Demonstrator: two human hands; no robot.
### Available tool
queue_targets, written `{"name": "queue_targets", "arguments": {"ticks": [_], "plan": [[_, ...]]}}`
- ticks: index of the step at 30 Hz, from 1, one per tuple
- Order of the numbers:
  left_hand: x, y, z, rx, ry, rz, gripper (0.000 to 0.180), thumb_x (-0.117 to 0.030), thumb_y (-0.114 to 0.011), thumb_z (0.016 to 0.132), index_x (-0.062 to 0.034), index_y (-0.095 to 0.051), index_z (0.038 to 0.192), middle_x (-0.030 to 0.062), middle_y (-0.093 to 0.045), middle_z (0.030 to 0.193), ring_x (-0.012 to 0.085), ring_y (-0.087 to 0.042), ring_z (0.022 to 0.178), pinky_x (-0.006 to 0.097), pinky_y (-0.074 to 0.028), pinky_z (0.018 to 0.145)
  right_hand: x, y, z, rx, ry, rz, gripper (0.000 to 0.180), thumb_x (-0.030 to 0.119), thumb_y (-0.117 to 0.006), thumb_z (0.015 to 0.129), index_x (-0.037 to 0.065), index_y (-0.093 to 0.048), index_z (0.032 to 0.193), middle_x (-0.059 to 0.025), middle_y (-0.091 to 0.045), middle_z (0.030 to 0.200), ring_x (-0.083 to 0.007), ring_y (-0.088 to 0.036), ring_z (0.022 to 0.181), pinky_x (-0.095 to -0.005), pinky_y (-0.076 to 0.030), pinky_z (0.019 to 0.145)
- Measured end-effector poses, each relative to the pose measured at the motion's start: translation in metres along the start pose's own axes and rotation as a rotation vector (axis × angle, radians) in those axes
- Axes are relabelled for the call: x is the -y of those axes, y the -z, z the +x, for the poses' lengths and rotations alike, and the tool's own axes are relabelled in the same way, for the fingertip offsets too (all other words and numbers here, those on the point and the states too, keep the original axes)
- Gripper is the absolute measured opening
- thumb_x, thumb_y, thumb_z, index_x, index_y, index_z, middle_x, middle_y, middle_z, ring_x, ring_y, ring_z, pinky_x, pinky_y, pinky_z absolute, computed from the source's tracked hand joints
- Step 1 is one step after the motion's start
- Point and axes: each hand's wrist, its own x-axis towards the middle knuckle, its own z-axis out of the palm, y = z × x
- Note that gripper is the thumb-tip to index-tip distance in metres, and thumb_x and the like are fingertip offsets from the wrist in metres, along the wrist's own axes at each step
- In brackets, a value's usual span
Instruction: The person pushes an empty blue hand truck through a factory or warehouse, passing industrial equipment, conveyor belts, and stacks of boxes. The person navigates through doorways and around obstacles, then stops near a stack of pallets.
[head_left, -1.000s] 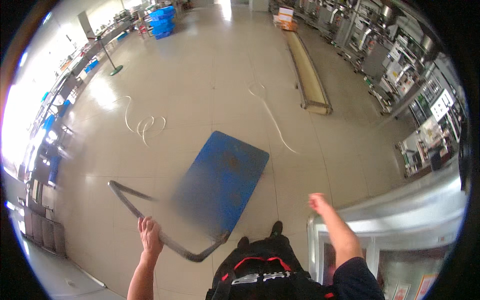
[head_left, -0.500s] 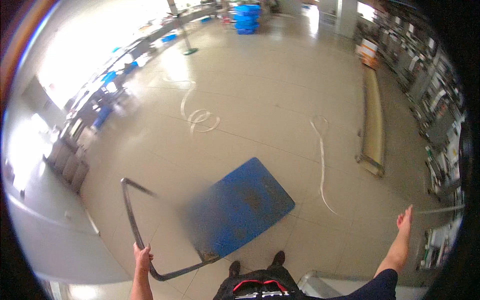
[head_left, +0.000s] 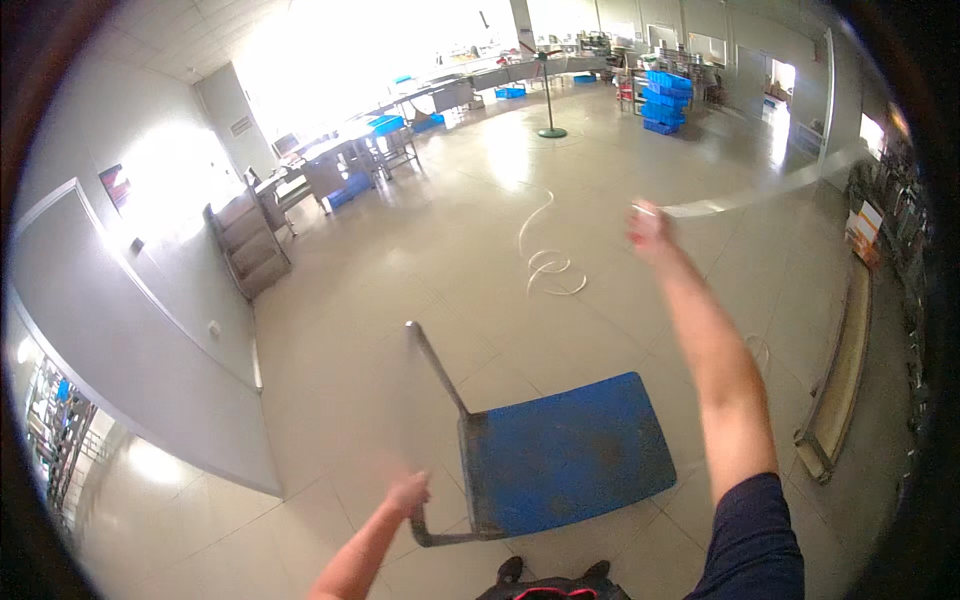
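Note:
A blue platform trolley (head_left: 570, 455) stands on the floor in front of my feet, its deck scuffed and dirty. Its grey tubular handle (head_left: 437, 368) rises on the left side, and my left hand (head_left: 408, 493) is closed round the crossbar, part of which is blurred. My right arm reaches forward and up over the floor. In the fingers of my right hand (head_left: 650, 230) is the end of a pale, flat strap (head_left: 765, 192), which stretches away to the right, blurred by motion.
Another loose strap (head_left: 550, 268) lies coiled on the floor ahead. A long, low trough-like frame (head_left: 840, 380) lies at the right. Stacked blue crates (head_left: 665, 102) and a green-based stand (head_left: 551, 132) are farther back. An open door (head_left: 150, 330) is on the left.
The view has turned left and up. My right hand has swung from the far right to ahead of me with the strap. The trolley has turned, my left hand staying on its handle.

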Motion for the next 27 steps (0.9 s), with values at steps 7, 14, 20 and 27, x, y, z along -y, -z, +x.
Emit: {"name": "queue_targets", "arguments": {"ticks": [7, 14, 20, 27], "plan": [[0.013, -0.029, -0.049, 0.190, 0.002, -0.392, 0.033, -0.005, -0.066, 0.083, -0.0066, -0.039, 0.102, 0.0042, -0.050, 0.072, 0.0133, -0.050, 0.047, 0.031, -0.044, 0.039, 0.014, -0.442, -0.301, 1.271, -0.179, 0.063, 0.037, 0.037, -0.054, 0.095, 0.008, -0.061, 0.116, -0.0094, -0.065, 0.110, -0.0179, -0.062, 0.103, -0.0360, -0.052, 0.080], [0.033, -0.071, -0.087, 0.263, -0.043, -0.498, 0.034, -0.004, -0.067, 0.082, -0.0076, -0.039, 0.102, 0.0051, -0.050, 0.072, 0.0148, -0.049, 0.044, 0.031, -0.044, 0.038, -0.010, -0.475, -0.405, 1.499, -0.195, -0.291, 0.042, 0.042, -0.048, 0.097, 0.003, -0.064, 0.095, -0.0123, -0.065, 0.087, -0.0202, -0.064, 0.087, -0.0376, -0.052, 0.072], [0.066, -0.051, -0.067, 0.256, 0.020, -0.513, 0.033, -0.012, -0.065, 0.086, -0.0055, -0.045, 0.110, 0.0062, -0.055, 0.078, 0.0159, -0.051, 0.046, 0.032, -0.047, 0.041, -0.043, -0.442, -0.510, 1.510, -0.148, -0.626, 0.057, 0.050, -0.042, 0.098, -0.003, -0.063, 0.098, -0.0182, -0.063, 0.098, -0.0268, -0.064, 0.092, -0.0412, -0.055, 0.076], [0.083, -0.027, -0.045, 0.336, -0.111, -0.850, 0.025, -0.011, -0.068, 0.084, -0.0060, -0.050, 0.101, -0.0006, -0.053, 0.068, 0.0105, -0.049, 0.055, 0.033, -0.043, 0.046, -0.124, -0.336, -0.566, 1.300, -0.239, -0.422, 0.022, 0.025, -0.050, 0.098, 0.004, -0.055, 0.097, -0.0117, -0.056, 0.087, -0.0216, -0.055, 0.082, -0.0382, -0.046, 0.068]]}}
